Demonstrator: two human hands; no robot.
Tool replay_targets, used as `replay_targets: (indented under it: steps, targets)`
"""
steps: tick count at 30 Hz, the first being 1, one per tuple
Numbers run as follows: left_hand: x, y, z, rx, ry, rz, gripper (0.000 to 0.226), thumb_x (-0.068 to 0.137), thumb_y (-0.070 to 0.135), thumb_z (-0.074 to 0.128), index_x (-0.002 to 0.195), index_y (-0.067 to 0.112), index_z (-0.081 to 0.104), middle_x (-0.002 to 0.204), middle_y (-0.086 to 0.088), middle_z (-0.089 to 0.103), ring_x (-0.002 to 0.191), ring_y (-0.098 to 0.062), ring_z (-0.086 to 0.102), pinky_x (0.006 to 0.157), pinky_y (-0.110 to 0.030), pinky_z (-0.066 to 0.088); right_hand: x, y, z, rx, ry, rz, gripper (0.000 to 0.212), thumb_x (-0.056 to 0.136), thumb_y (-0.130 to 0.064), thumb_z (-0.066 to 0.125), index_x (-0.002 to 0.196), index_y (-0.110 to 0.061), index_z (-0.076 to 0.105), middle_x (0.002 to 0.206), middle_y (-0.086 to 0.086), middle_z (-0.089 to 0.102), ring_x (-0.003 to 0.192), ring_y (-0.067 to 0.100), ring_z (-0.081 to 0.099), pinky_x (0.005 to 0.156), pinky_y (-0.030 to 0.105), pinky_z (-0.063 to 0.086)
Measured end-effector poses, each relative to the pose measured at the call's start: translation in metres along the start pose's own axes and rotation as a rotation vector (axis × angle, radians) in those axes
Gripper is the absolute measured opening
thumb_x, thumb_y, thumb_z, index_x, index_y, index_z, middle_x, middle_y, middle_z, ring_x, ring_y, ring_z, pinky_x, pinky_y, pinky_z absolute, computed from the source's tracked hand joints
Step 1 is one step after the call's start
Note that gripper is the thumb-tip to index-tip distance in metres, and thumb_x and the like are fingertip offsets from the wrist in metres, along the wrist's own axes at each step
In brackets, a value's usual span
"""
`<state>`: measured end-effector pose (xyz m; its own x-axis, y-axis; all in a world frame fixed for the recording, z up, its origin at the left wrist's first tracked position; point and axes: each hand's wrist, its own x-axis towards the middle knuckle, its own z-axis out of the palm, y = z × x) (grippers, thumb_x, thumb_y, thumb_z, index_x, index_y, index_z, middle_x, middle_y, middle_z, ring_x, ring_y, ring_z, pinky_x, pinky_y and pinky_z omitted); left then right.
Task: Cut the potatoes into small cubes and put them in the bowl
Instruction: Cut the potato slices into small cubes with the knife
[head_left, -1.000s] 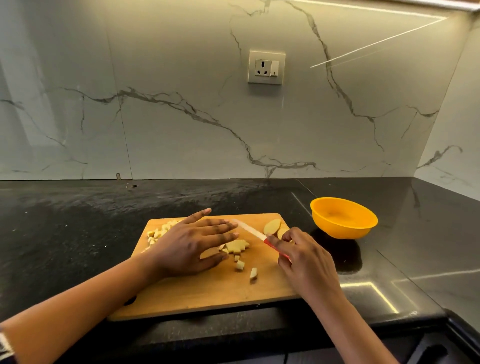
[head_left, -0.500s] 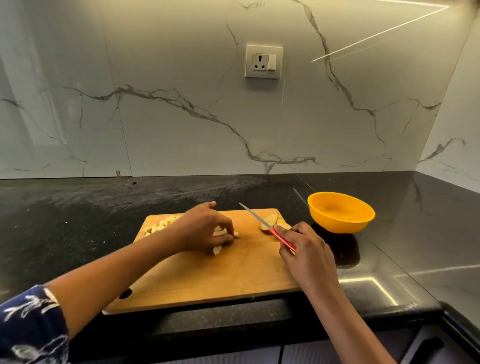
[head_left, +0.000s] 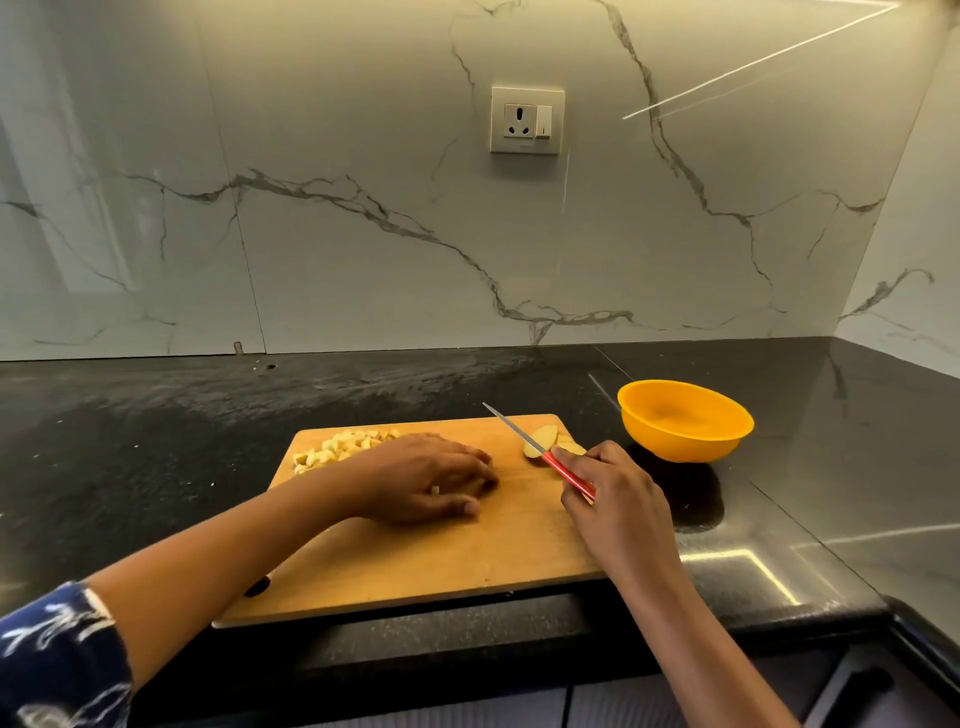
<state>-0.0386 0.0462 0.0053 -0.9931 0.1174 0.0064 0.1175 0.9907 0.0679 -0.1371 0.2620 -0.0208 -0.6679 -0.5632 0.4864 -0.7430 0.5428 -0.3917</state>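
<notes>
Potato cubes (head_left: 343, 446) sit heaped at the far left corner of the cutting board (head_left: 415, 561), with potato slices (head_left: 543, 439) far right near the bowl (head_left: 680, 441), while the left hand (head_left: 431, 478) rests curled on the board, its contents unclear, and the right hand (head_left: 618, 499) grips the knife (head_left: 558, 464).

This is a home kitchen. A glossy black stone bench (head_left: 156, 441) runs along the wall and turns a corner at the right. Behind it stand white marble-look panels (head_left: 337, 260) with grey veins. A wall socket (head_left: 527, 120) with 1 switch is set into the panels above the bench. The bench carries a wooden cutting board (head_left: 415, 561) with diced potato cubes (head_left: 337, 448) on it, and an orange bowl (head_left: 680, 441) near its far right corner. A red-handled knife (head_left: 540, 452) is held over the board. Dark cabinet fronts (head_left: 649, 696) show below the bench's front edge.
</notes>
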Motion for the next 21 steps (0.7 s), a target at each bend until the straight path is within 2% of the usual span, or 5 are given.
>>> replay_targets:
  steps: [3,10,15,18,21]
  targets:
    - [0.004,-0.012,-0.001,0.051,0.13,0.003,0.031,0.097,0.036,0.047,0.126,0.028,0.056,0.129,0.008,0.056,0.119,-0.007,0.048,0.11,-0.027,0.031,0.0,-0.001,-0.001,-0.007,-0.009,-0.002,0.047,0.092,-0.026,0.059,0.137,-0.035,0.046,0.102,-0.014,0.041,0.085,0.002,0.042,0.071,0.014,0.034]
    - [-0.007,-0.04,-0.015,0.275,0.324,0.039,0.013,0.092,0.026,0.059,0.098,0.021,0.069,0.096,0.003,0.067,0.09,-0.01,0.063,0.115,-0.038,0.02,0.001,-0.001,-0.002,-0.008,-0.02,0.007,0.048,0.093,-0.028,0.058,0.138,-0.035,0.044,0.103,-0.014,0.04,0.086,0.001,0.041,0.074,0.014,0.036]
    - [-0.029,-0.066,-0.033,0.325,0.359,-0.151,0.013,0.09,0.032,0.061,0.097,0.024,0.07,0.099,0.006,0.066,0.086,-0.007,0.06,0.111,-0.041,0.029,0.0,0.0,-0.002,0.012,-0.011,0.015,0.047,0.093,-0.027,0.058,0.138,-0.033,0.046,0.107,-0.011,0.045,0.087,0.002,0.042,0.075,0.015,0.038]
    - [-0.035,-0.071,-0.037,0.261,0.459,-0.179,0.013,0.088,0.028,0.063,0.099,0.025,0.071,0.1,0.004,0.069,0.078,-0.003,0.051,0.079,-0.02,0.038,0.0,0.0,-0.002,0.011,-0.009,0.019,0.047,0.093,-0.028,0.058,0.138,-0.033,0.046,0.106,-0.012,0.044,0.087,0.002,0.041,0.075,0.015,0.037]
    - [-0.03,-0.057,-0.031,0.19,0.381,-0.123,0.031,0.09,0.045,0.053,0.114,0.028,0.064,0.113,0.008,0.065,0.093,-0.001,0.052,0.079,-0.008,0.029,0.001,0.0,-0.001,0.019,-0.002,0.022,0.046,0.092,-0.027,0.059,0.136,-0.032,0.048,0.105,-0.011,0.045,0.086,0.002,0.043,0.074,0.015,0.038]
